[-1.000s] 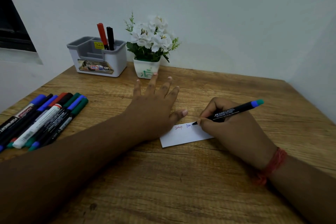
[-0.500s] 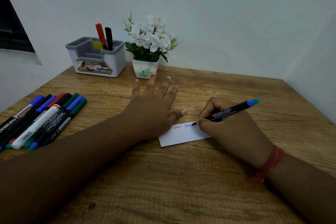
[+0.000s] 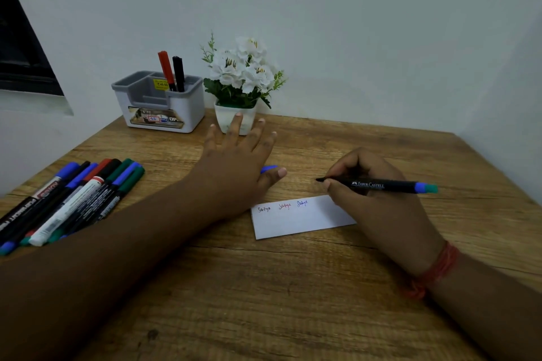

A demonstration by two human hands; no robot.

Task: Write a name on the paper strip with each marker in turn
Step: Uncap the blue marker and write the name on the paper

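While right hand [image 3: 372, 199] pinches marker [image 3: 381, 185]; left hand [image 3: 234, 167] flat, maybe over cap [image 3: 268, 169].

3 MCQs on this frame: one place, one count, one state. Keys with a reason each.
1. Where do the red and black pens stand?
A. organiser
B. flower pot
C. on the strip

2. How many names are on the paper strip?
A. one
B. three
C. five

3. The marker tip is:
A. on the paper
B. capped
C. lifted off the paper

A: both stand in the grey organiser.
B: black, red, blue on the paper strip.
C: the right hand holds the marker, tip bare, beyond the strip.
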